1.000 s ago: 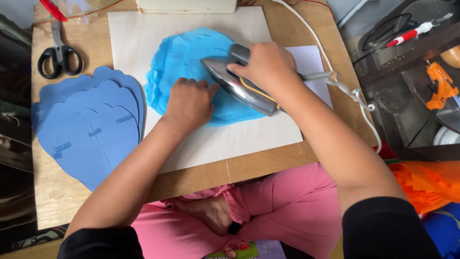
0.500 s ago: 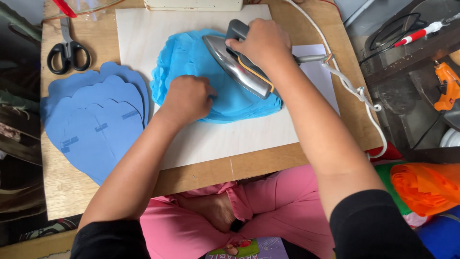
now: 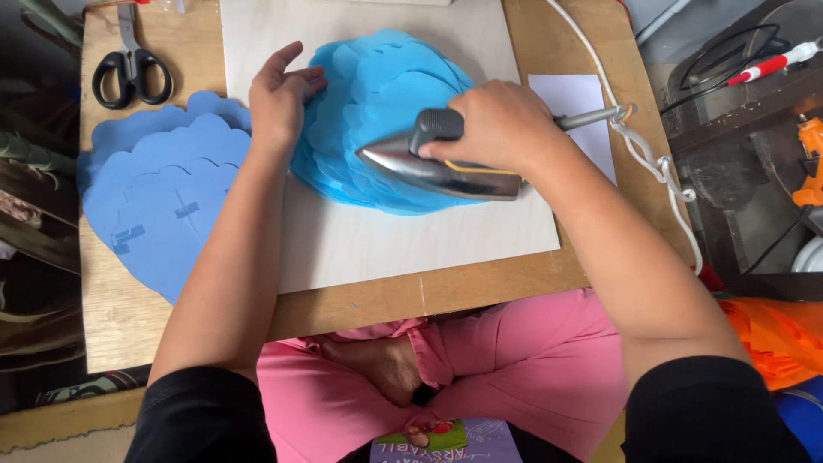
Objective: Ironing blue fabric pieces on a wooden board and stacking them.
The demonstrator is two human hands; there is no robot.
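Observation:
My right hand [image 3: 501,124] grips the grey handle of a metal clothes iron [image 3: 437,167] that rests on a stack of light blue scalloped foam sheets [image 3: 377,94]. The iron's tip points left. My left hand [image 3: 281,96] lies flat with fingers apart on the left edge of that stack, pressing it onto a pale wooden board [image 3: 394,240]. A white cord [image 3: 651,163] runs from the iron's back end off to the right.
A pile of darker blue scalloped foam sheets [image 3: 163,197] lies left of the board. Black scissors [image 3: 130,64] sit at the top left of the low wooden table [image 3: 129,317]. A white paper [image 3: 574,107] lies right of the board. An orange glue gun [image 3: 810,159] and cables lie at the right.
The iron has slid down and to the right across the light blue stack. My left hand has moved from the stack's lower middle to its left edge and spread its fingers.

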